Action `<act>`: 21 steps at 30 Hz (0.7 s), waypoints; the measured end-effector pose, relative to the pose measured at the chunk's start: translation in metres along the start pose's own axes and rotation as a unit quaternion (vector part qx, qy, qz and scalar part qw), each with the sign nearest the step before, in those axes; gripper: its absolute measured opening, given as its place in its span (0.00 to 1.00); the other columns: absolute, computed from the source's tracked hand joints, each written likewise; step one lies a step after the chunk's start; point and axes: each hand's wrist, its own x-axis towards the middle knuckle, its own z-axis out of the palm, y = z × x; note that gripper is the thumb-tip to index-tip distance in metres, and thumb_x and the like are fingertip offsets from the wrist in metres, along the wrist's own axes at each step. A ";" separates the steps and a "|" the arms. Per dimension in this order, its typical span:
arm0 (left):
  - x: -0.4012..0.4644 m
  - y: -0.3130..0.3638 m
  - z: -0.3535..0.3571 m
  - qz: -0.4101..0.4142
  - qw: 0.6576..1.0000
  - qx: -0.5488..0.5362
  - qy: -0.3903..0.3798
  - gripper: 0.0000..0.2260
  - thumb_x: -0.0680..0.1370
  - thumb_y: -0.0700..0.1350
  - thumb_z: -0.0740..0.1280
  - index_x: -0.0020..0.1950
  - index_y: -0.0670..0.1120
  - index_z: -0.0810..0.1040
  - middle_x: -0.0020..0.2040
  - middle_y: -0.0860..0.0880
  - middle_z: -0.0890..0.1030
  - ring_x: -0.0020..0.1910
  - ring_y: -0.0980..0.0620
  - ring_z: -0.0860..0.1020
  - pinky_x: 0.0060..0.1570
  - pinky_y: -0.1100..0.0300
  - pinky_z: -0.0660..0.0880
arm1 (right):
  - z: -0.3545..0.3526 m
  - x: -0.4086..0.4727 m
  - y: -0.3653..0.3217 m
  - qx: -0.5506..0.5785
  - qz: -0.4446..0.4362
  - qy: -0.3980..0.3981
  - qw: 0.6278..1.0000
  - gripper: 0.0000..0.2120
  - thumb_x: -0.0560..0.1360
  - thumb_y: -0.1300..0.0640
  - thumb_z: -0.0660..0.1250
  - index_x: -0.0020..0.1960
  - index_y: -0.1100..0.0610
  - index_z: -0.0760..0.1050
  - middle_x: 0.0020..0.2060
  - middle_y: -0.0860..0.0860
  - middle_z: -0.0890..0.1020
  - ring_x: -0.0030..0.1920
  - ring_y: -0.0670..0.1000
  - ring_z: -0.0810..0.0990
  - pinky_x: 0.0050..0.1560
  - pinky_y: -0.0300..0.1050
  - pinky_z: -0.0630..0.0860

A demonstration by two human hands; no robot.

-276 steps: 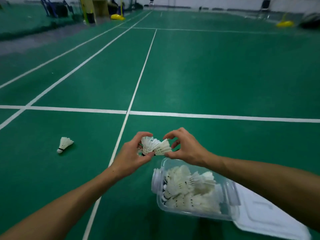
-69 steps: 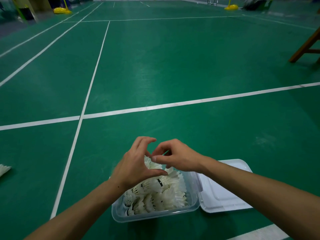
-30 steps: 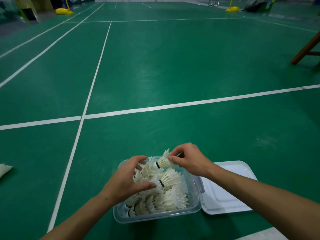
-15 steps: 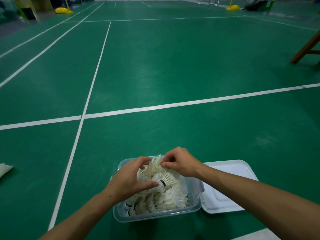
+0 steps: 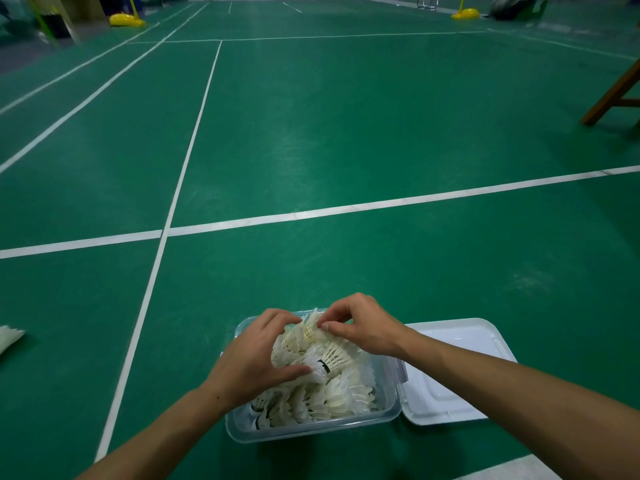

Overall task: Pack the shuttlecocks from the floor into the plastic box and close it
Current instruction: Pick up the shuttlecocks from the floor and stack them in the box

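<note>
**While hands tuck feathers, box stays open**

Beside its flat white lid (image 5: 457,372), the clear rectangular plastic box (image 5: 311,427) brims with white feathered shuttlecocks (image 5: 332,393); left hand (image 5: 256,358) cups them, right hand (image 5: 363,327) pinches one, likely seating it for closing.

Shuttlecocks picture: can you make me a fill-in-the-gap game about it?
1. The box stands on a floor coloured ____.
2. The lid lies on the floor to the ____ of the box.
3. One stray shuttlecock lies at the picture's ____ edge.
4. The left hand and right hand are both over the ____.

Missing words: green; right; left; box
</note>
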 end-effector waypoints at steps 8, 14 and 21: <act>-0.015 -0.024 -0.061 -0.091 0.972 -0.122 0.176 0.26 0.73 0.70 0.68 0.63 0.55 0.77 0.60 0.60 0.79 0.55 0.61 0.80 0.50 0.56 0.81 | -0.037 -0.003 -0.016 -0.008 -0.023 0.050 0.998 0.10 0.82 0.50 0.71 0.59 0.54 0.86 0.51 0.45 0.87 0.50 0.38 0.83 0.53 0.30 0.77; -0.074 -0.042 -0.126 -0.140 0.954 -0.106 0.243 0.24 0.73 0.68 0.70 0.62 0.54 0.78 0.60 0.59 0.81 0.53 0.57 0.82 0.49 0.50 0.82 | -0.013 0.027 -0.094 0.020 -0.080 0.052 0.995 0.09 0.79 0.48 0.74 0.56 0.50 0.85 0.47 0.42 0.87 0.47 0.38 0.84 0.52 0.35 0.80; -0.147 -0.094 -0.181 -0.210 0.919 -0.103 0.318 0.27 0.71 0.69 0.73 0.64 0.57 0.75 0.58 0.60 0.81 0.51 0.58 0.81 0.47 0.57 0.79 | 0.081 0.086 -0.218 0.064 -0.134 -0.047 0.988 0.15 0.76 0.46 0.77 0.59 0.50 0.80 0.47 0.46 0.86 0.47 0.46 0.85 0.52 0.45 0.84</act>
